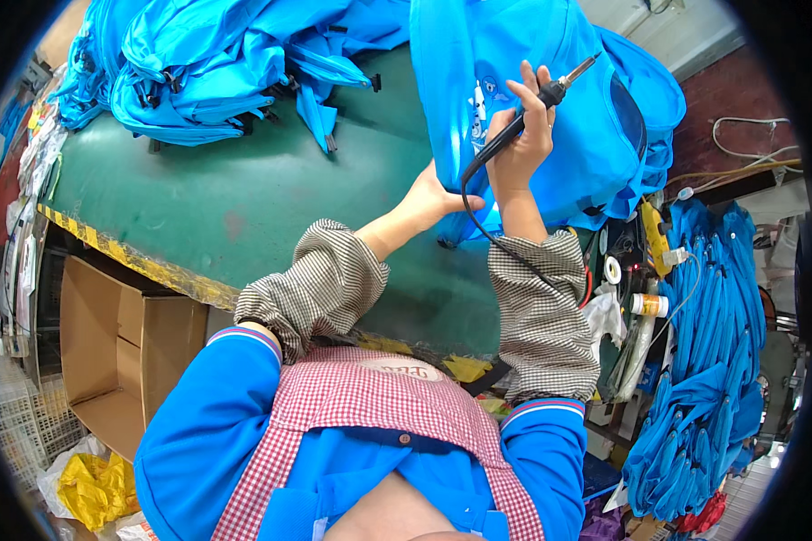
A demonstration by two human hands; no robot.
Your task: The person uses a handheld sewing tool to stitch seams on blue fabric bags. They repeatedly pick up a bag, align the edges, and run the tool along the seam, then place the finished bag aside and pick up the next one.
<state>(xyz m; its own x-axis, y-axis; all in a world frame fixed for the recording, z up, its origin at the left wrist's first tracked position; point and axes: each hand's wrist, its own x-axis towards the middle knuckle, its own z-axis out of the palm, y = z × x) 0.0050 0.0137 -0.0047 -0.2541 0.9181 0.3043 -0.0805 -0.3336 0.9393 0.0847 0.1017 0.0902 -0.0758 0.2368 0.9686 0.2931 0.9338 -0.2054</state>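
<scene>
My right hand holds a soldering iron with a black handle, its metal tip pointing up and to the right. The iron's black cord loops down along my right forearm. Just behind is a bright blue bag with a small white printed figure, lying on the green table. At the bag's lower left edge, my left hand is closed on the fabric; its thumb shows and the other fingers are mostly hidden by the cloth.
More blue bags with black buckles are heaped at the far left. An open cardboard box stands below the table's yellow-black edge. To the right, blue pieces hang in a bunch beside a white bottle and a tape roll.
</scene>
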